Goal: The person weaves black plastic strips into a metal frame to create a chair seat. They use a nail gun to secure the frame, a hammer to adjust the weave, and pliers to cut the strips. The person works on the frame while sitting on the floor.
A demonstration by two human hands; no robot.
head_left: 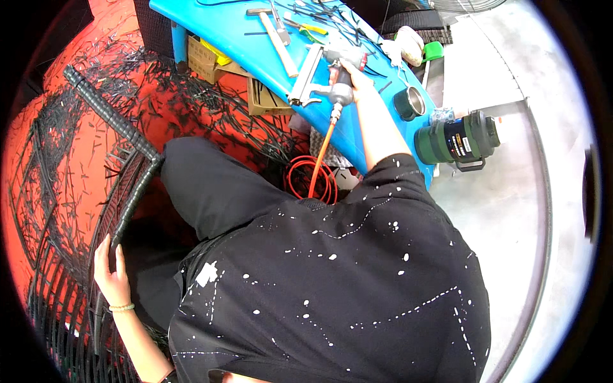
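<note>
My right hand (355, 75) reaches out to the blue table (211, 24) and grips the handle of a grey pneumatic staple gun (320, 75), whose orange air hose (322, 153) runs down to a coil (311, 180) on the floor. My left hand (110, 271) rests on the wrapped black rim of a woven wicker frame (121, 210) at the lower left, fingers curled over it. My black speckled shirt and dark trousers fill the middle of the view.
A hammer (273, 33), pliers and black strips lie on the table. A metal cup (410, 102) and a green flask (456, 140) stand at the right. Cardboard boxes (211, 57) sit under the table. Black offcuts litter the red floor (76, 166).
</note>
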